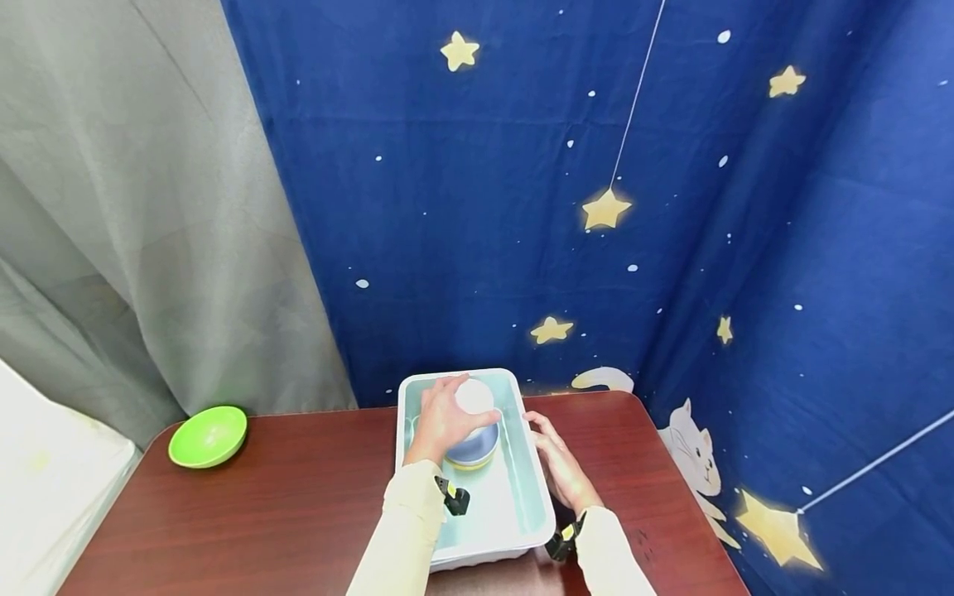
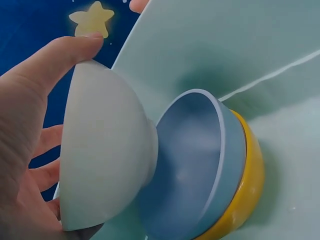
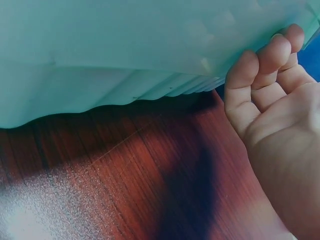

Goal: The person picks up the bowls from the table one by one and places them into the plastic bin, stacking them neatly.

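My left hand (image 1: 441, 420) grips a white bowl (image 2: 107, 150) by its edge, thumb at one side of the rim and fingers at the other. The bowl is held above a blue bowl (image 2: 187, 160), which sits inside a yellow bowl (image 2: 255, 175). Both stacked bowls stand in a pale green plastic tub (image 1: 532, 505). Along the tub's right side, my right hand (image 1: 559, 463) rests its fingertips by the outer wall near the rim. The right wrist view shows those fingers (image 3: 272, 57) slightly bent against the wall; the thumb is out of sight there.
A bright green bowl (image 1: 209, 437) stands at the far left corner of the reddish-brown table (image 1: 298, 497). Behind the table hang a grey curtain (image 1: 186, 207) and a blue star-patterned curtain (image 1: 477, 207). Something white (image 1: 52, 472) lies beyond the left edge.
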The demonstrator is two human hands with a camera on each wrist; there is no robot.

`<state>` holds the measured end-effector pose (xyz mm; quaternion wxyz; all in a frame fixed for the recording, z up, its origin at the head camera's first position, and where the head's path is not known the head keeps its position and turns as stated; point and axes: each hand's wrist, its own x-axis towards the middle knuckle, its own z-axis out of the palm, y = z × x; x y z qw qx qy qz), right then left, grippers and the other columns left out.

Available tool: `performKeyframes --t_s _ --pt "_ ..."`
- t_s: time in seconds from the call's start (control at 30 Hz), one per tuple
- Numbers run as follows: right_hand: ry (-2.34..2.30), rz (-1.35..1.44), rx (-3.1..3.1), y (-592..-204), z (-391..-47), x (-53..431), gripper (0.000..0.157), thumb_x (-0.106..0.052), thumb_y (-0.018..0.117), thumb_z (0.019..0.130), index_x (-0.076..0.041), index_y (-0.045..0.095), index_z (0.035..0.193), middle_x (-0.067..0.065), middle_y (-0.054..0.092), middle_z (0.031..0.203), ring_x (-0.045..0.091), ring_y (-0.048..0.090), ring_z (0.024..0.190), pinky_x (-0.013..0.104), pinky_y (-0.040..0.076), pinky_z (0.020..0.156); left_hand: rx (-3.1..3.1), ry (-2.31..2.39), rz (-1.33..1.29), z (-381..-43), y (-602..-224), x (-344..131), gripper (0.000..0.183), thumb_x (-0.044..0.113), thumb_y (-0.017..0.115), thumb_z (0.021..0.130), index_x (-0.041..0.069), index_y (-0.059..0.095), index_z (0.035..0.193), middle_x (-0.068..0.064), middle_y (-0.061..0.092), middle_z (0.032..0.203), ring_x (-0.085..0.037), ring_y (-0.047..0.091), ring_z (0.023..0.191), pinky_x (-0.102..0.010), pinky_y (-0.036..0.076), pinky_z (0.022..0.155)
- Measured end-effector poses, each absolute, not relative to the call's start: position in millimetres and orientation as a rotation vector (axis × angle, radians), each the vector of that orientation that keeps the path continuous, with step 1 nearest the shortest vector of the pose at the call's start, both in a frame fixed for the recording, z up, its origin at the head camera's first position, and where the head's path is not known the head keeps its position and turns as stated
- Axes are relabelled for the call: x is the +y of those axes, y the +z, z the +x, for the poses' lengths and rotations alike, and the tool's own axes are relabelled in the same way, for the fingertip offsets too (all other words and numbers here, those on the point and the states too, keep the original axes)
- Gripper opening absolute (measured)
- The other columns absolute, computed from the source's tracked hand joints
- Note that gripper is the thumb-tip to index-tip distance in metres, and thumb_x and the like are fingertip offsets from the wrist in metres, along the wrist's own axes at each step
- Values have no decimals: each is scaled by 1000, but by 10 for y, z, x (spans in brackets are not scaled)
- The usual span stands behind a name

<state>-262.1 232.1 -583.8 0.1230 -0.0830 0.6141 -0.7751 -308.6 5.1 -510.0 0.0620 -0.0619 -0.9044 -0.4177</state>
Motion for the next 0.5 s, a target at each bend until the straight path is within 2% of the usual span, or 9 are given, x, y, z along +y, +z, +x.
performKeyframes --t_s 0.3,0.5 --pt "-2257 -234 1821 -5843 -2621 2311 48 -31 51 105 -11 34 146 3 54 130 19 64 108 34 55 89 -2765 -1221 -194 -3078 -5098 42 91 56 89 63 14 62 139 -15 58 142 -44 50 125 -53 48 101" --pt "-2255 -236 1831 -5844 -2613 2301 49 -32 50 105 -10 34 146 4 54 132 20 64 108 35 55 90 -2800 -1206 -181 -3080 -5128 31 91 55 91 62 13 62 138 -16 57 141 -43 52 120 -52 49 99"
